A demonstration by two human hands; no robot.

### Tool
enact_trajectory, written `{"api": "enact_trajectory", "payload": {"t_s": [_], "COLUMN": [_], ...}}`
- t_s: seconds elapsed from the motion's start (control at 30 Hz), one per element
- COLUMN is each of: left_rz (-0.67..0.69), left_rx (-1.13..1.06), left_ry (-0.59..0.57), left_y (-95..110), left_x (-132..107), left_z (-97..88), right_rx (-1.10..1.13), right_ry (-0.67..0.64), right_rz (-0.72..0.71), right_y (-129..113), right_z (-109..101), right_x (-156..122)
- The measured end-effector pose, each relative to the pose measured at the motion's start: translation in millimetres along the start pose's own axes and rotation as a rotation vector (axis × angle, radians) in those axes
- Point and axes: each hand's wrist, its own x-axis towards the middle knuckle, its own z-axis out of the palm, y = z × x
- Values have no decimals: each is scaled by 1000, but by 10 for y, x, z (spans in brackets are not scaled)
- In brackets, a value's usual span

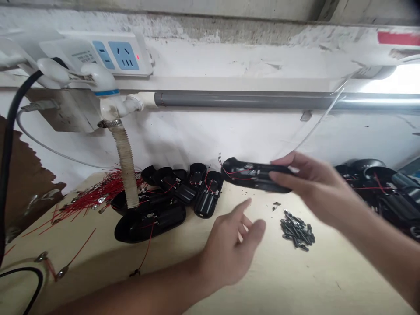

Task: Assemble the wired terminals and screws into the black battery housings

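My right hand grips the right end of a black plastic housing, thumb on its near side. The housing is raised off the table, its hollow side showing, with red wires looping at its left end. My left hand hangs over the table below it, holding nothing, index finger stretched out and thumb apart. A pile of small dark metallic parts lies under my right hand. Left of my left hand rest several similar black housings with red wires.
A bundle of red wires lies at the back left. A ribbed hose comes down from the grey pipe among the housings. More black housings sit at the right. A power strip is on the wall; a black cable runs down the left.
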Motion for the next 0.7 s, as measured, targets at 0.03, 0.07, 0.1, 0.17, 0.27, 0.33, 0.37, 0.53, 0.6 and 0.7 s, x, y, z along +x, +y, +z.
{"api": "enact_trajectory", "payload": {"t_s": [0.03,0.07,0.1,0.17,0.27,0.33,0.37,0.53,0.6,0.7], "left_rz": [-93,-160,-204,-260,-301,-314,-313,-272,-268,-304], "left_rx": [-92,-179,-261,-394,-502,-518,-521,-472,-440,-431], "left_ry": [17,36,55,101,196,286,335,440,427,392], "left_y": [6,9,7,-7,-44,-68,-76,-55,-17,47], "left_x": [36,70,103,157,205,218,221,230,231,229], "left_z": [-9,-16,-19,-18,-6,-1,-1,-29,-43,-53], "right_rx": [91,144,198,281,342,335,311,15,-71,-88], "right_ry": [-26,-3,-5,14,-13,-70,-93,-105,-143,-157], "right_rz": [63,71,90,98,88,63,44,-71,-147,-244], "right_y": [33,81,138,254,385,431,444,462,443,388], "right_z": [176,316,424,568,692,741,753,703,680,665], "right_x": [-118,-233,-342,-535,-739,-808,-823,-814,-829,-867]}}
